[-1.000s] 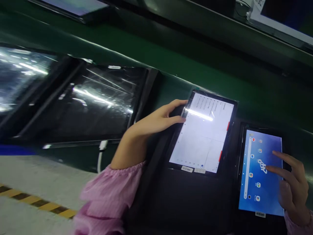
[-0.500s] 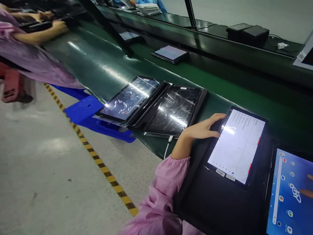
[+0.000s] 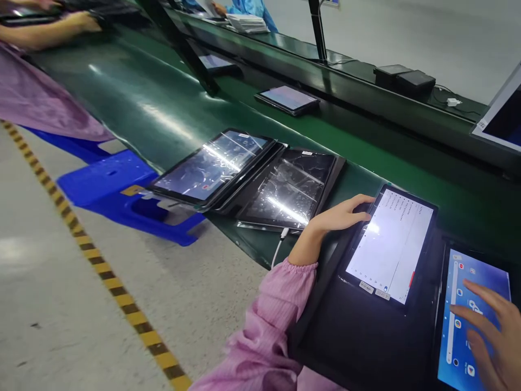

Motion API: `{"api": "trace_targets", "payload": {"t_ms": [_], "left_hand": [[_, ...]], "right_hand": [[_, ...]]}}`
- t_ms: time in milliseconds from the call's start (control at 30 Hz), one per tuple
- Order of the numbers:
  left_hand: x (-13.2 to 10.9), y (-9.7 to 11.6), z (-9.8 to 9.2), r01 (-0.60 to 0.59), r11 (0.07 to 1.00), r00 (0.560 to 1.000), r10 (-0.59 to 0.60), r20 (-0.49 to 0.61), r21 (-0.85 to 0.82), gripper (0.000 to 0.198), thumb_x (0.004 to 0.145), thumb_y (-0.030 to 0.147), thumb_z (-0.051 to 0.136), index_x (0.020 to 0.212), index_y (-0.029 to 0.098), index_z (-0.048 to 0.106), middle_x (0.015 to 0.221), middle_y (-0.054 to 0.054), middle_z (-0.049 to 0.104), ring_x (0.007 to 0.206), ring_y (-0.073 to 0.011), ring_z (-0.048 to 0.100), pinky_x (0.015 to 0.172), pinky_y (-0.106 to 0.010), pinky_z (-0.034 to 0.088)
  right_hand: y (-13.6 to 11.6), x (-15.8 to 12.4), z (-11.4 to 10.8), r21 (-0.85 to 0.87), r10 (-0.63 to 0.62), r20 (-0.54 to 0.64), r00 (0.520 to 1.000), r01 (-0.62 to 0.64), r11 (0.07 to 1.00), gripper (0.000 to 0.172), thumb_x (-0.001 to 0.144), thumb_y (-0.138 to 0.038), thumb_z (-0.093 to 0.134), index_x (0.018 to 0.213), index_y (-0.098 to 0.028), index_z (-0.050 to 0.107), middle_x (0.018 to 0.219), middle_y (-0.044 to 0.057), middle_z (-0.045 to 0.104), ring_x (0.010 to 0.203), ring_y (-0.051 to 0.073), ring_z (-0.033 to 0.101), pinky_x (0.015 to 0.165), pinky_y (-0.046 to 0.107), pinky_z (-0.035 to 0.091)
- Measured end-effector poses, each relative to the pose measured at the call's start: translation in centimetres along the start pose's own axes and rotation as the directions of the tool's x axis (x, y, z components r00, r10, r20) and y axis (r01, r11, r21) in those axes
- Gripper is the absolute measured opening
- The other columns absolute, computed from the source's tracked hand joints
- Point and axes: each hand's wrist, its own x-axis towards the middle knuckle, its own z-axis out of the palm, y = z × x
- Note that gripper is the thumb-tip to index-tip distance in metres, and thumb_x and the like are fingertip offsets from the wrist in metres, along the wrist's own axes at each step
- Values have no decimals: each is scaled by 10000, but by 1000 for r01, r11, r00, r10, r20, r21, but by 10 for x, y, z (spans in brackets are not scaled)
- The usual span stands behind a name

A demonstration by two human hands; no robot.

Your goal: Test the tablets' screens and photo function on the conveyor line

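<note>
My left hand point(image 3: 340, 214) reaches to the near long edge of a tablet point(image 3: 386, 244) with a lit white menu screen. Thumb and forefinger are stretched apart and touch its frame; the other fingers are hidden. That tablet lies slanted on a black case point(image 3: 378, 342). At the right edge, my right hand point(image 3: 496, 331) has its fingers spread over a second tablet point(image 3: 451, 315) with a blue home screen and app icons. Whether the fingertips touch the glass I cannot tell.
A film-covered dark tablet point(image 3: 288, 190) with a white cable point(image 3: 277, 247) lies left of my left hand, beside another lit tablet point(image 3: 211, 168). Another tablet point(image 3: 288, 99) lies on the green bench point(image 3: 134, 103). A blue stool point(image 3: 108, 176) stands below. A co-worker's arm point(image 3: 52, 32) is at upper left.
My right hand has come further into view over the blue-screen tablet. The white screen's list has changed, and one of two red marks is gone. My left hand stays at its tablet's edge.
</note>
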Motion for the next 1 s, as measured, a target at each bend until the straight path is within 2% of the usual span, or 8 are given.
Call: {"api": "trace_targets", "payload": {"t_ms": [167, 300, 533, 767, 867, 1000], "left_hand": [[6, -3, 4, 16, 999, 998, -19, -64, -50, 550, 881, 435, 578, 1363, 171, 612, 1460, -108, 597, 1356, -289, 539, 1197, -412, 372], [11, -7, 7, -9, 997, 995, 1, -101, -74, 539, 868, 424, 576, 1323, 143, 650, 1430, -119, 630, 1338, -296, 563, 1191, -406, 384], [16, -9, 9, -27, 995, 991, 14, -132, -94, 488, 857, 377, 575, 1283, 169, 688, 1396, -87, 667, 1296, -295, 602, 1160, -401, 428], [17, -6, 10, -30, 995, 991, 16, -132, -98, 497, 845, 382, 560, 1263, 157, 704, 1403, -85, 665, 1311, -308, 592, 1172, -403, 414], [15, -3, 10, -30, 994, 991, 17, -129, -102, 513, 847, 430, 553, 1259, 163, 703, 1404, -80, 666, 1314, -317, 590, 1171, -414, 414], [16, -2, 8, -4, 996, 991, -8, -131, -90, 547, 839, 489, 560, 1258, 168, 703, 1403, -75, 668, 1320, -319, 591, 1173, -412, 409]], "right_hand": [[-51, 64, 12, 91, 15, 59, 998, -21, 996, 255, 1017, -255, 489, 1199, -269, 667, 1501, 89, 509, 1366, 337, 469, 1031, 533, 437], [-74, 91, 25, 111, -5, 147, 989, -11, 994, 279, 1013, -210, 471, 1174, -266, 692, 1540, 75, 498, 1388, 346, 459, 1096, 580, 416], [-87, 105, 42, 149, 37, 151, 988, -60, 987, 266, 975, -184, 512, 1120, -269, 719, 1534, 76, 512, 1400, 353, 454, 1127, 617, 401], [-88, 126, 60, 182, 11, 201, 979, -49, 982, 281, 958, -213, 563, 1194, -252, 711, 1557, 98, 489, 1417, 369, 442, 1133, 640, 395], [-88, 128, 58, 190, 11, 231, 973, -56, 980, 259, 948, -216, 592, 1176, -245, 711, 1562, 92, 487, 1431, 362, 431, 1150, 631, 389], [-88, 116, 41, 260, 36, 143, 989, -73, 963, 307, 974, -201, 525, 1253, -244, 646, 1541, 94, 502, 1439, 303, 423, 1167, 565, 397]]}}
